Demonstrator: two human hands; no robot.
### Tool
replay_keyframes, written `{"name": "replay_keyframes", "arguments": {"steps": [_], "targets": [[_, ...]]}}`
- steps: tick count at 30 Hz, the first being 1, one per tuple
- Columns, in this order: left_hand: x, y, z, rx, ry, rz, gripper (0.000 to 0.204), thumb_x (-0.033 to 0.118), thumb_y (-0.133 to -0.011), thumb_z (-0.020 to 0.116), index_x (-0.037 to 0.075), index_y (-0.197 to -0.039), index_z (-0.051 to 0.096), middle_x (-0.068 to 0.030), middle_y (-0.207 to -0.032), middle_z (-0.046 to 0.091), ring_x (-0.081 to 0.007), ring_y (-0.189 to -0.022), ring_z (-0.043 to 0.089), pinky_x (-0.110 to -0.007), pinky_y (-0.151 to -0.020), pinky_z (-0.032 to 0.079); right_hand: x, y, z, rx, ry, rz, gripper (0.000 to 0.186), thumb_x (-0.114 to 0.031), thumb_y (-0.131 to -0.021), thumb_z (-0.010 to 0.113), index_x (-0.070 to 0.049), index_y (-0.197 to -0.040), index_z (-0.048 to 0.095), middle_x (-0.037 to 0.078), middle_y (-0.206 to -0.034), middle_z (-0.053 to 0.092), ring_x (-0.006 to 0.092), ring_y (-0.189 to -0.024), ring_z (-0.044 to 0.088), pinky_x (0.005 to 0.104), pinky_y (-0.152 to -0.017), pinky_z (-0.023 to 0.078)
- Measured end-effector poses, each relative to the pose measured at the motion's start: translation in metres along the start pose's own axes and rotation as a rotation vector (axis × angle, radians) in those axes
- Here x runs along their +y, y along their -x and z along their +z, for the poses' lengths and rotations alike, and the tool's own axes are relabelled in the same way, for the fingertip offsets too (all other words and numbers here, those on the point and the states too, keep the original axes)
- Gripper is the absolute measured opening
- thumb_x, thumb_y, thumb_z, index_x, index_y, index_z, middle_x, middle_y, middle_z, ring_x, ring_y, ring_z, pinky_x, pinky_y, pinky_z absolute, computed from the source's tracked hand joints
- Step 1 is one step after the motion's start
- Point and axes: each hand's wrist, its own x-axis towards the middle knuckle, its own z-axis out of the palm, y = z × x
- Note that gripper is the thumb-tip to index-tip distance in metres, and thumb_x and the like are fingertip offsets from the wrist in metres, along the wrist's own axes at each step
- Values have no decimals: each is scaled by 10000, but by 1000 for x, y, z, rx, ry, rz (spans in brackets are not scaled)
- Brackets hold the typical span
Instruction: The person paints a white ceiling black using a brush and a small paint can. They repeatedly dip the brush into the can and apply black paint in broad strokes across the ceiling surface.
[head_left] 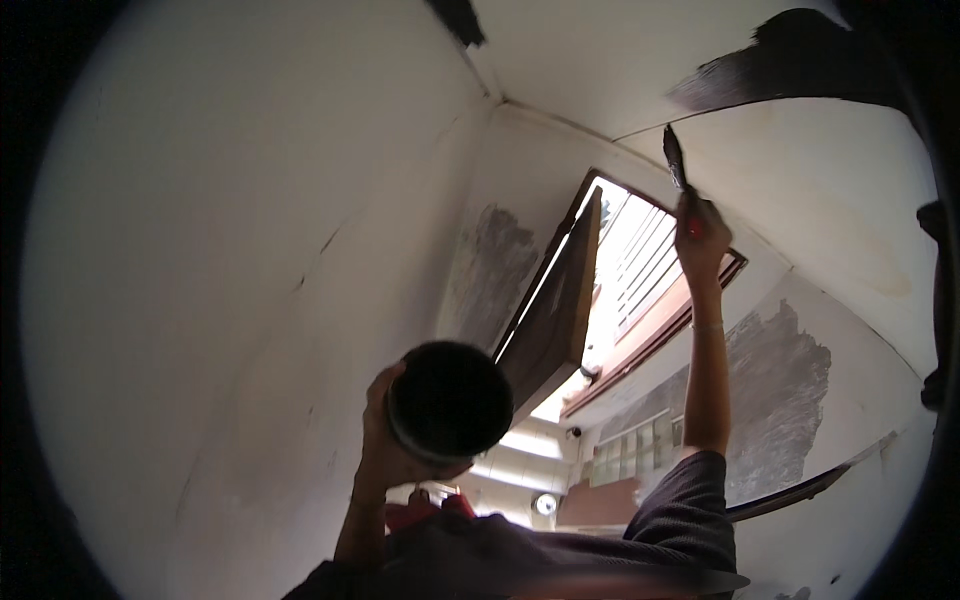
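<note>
My left hand (385, 430) grips a round dark pot (447, 400), low in the middle, its inside black. My right hand (703, 232) is raised at the upper right, closed on the reddish handle of a paintbrush (676, 155), whose dark-coated bristles point up toward a seam where pale surfaces meet. Whether the bristles touch the surface I cannot tell. A patch of dark paint (800, 65) lies on the pale ceiling above the brush, and a smaller dark patch (455, 20) is at the top middle.
An open dark wooden shutter (548, 310) stands in a bright barred window (635, 260) ahead. A plain white wall (220, 250) fills the left. Grey scuffed patches (780, 380) mark the walls around the window. A dark rail (800, 490) runs at the lower right.
</note>
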Motion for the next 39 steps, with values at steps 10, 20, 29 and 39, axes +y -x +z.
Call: {"name": "replay_keyframes", "arguments": {"steps": [10, 20, 29, 39], "targets": [[-26, -15, 39, -8, -154, 6, 1316, 422, -438, 1023, 31, -1482, 323, -208, -1396, 498, -392, -1246, 572, -470, -1049, 490, -158, 37, -81, -300, -1269, 816, 135, -86, -963, 694, 2, -861, 704, 32, -634, 622, 77, -441, 481, 223, -396, 288], [-21, -7, 48, -36, -167, 35, 1342, 431, -483, 1009, 35, -1513, 246, -223, -1384, 525, -390, -1245, 587, -481, -1043, 498, -195, 64, -76, -877, -958, 458, 253, -222, -957, 744, 17, -1040, 740, 55, -786, 724, 77, -664, 644, 213, -557, 477], [-28, 6, 30, 6, -168, -35, 1349, 406, -497, 1007, 92, -1531, 201, -217, -1389, 523, -373, -1259, 581, -472, -1066, 486, -87, 130, 24, -133, -702, 647, 508, -417, -1098, 443, 17, -1268, 644, 100, -1021, 707, 156, -915, 637, 300, -775, 492], [-29, 15, 17, -4, -30, -133, 1407, 421, -457, 1024, 120, -1524, 159, -158, -1463, 385, -321, -1362, 453, -475, -1164, 398, -27, 282, 154, -158, -615, 1096, 654, -514, -1096, 299, -26, -1515, 416, 201, -1460, 478, 337, -1358, 450, 435, -1168, 328]]}}
